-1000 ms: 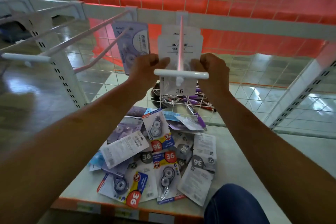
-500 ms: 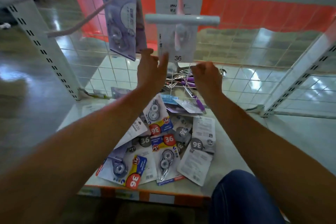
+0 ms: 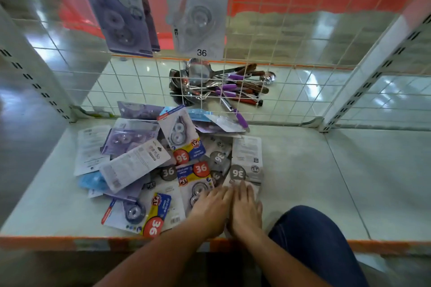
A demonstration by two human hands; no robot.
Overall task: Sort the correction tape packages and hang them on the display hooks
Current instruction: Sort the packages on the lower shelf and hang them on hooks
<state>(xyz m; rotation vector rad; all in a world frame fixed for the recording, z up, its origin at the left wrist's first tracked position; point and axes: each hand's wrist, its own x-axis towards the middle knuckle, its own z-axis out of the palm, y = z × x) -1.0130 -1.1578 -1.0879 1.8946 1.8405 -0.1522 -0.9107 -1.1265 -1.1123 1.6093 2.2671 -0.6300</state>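
A heap of correction tape packages point(image 3: 163, 165) lies on the white shelf point(image 3: 314, 181). My left hand point(image 3: 211, 209) and my right hand point(image 3: 245, 209) rest side by side, fingers straight, on the packages at the heap's near right edge. The right fingers touch a white and grey package point(image 3: 247, 165) marked 36. The left fingers lie on a package with a round dispenser point(image 3: 198, 186). A purple package point(image 3: 121, 7) and a white package point(image 3: 198, 11) marked 36 hang from hooks at the top.
Behind the wire grid point(image 3: 291, 53) lies a pile of ladles and utensils with purple and brown handles point(image 3: 221, 86). White slotted uprights point(image 3: 373, 72) stand at both sides. My knee in blue jeans point(image 3: 312, 240) is at the shelf's orange front edge point(image 3: 46, 242).
Both hands have let go of the white package on the hook and dropped down onto the heap on the shelf. The view has tilted downward.
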